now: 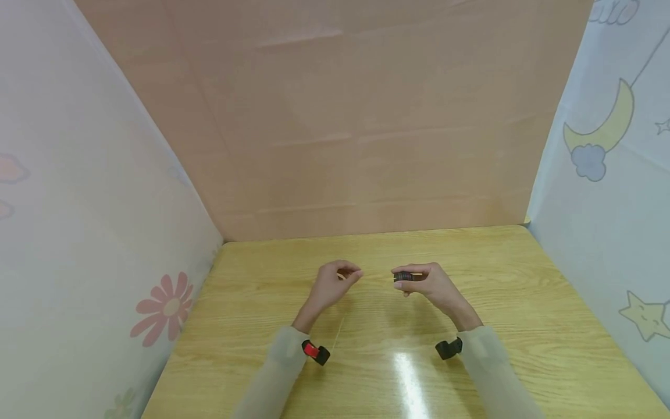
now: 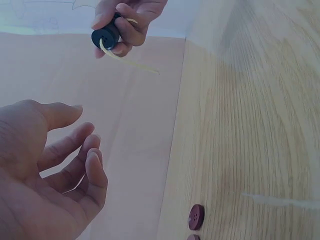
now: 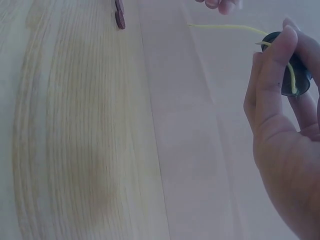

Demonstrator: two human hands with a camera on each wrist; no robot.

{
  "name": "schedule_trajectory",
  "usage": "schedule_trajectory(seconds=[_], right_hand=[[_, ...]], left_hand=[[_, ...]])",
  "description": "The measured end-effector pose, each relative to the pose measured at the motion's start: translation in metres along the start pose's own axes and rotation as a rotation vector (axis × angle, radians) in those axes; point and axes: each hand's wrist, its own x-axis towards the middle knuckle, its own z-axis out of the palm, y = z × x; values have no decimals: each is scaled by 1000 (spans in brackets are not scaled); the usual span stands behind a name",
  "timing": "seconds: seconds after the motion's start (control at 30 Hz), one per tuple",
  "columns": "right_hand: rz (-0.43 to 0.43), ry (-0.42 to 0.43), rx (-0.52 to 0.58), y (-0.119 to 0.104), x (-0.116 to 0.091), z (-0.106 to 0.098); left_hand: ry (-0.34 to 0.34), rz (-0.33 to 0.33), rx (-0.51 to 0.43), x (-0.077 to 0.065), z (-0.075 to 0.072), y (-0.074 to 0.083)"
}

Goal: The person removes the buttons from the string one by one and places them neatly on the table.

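Pale sleeves point(image 1: 277, 372) come nearest to me, one either side of the black buttons point(image 1: 403, 277) and on their near side. Those buttons make a short stack above the table point(image 1: 471, 250), pinched between the thumb and fingers of the right hand point(image 1: 434, 285); that grip is closed just to the width of the stack. Left of the buttons, near but not touching, is the left hand point(image 1: 335, 285): its grip is loose, fingers softly bent, thumb apart from them, nothing in it. Yellow cord point(image 2: 114, 56) passes through the buttons, its loose end trailing out on the side facing the left hand. Lower than the buttons and well apart from them, red buttons point(image 2: 196, 217) lie on the table.

I'd expect the stack to be light and hard, probably plastic, hardly fragile, but smooth enough to slide or twist under a careless squeeze. It is best held by the rims, as the right hand does, leaving the faces and holes clear. The cord looks thin and limp; it would likely buckle if pushed, so I'd pinch it close to its tip.
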Motion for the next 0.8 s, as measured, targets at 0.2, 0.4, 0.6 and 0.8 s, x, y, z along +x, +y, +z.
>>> schedule_trajectory(seconds=[0.2, 0.4, 0.6, 0.8], right_hand=[[2, -2, -2, 0, 1, 2], [12, -5, -9, -1, 2, 3], [3, -6, -10, -1, 3, 5], [0, -8, -11, -1, 3, 7]], left_hand=[[-19, -7, -29, 0, 3, 4], [-52, -24, -71, 1, 4, 4], [-110, -106, -139, 1, 9, 6], [-136, -128, -216, 0, 17, 8]])
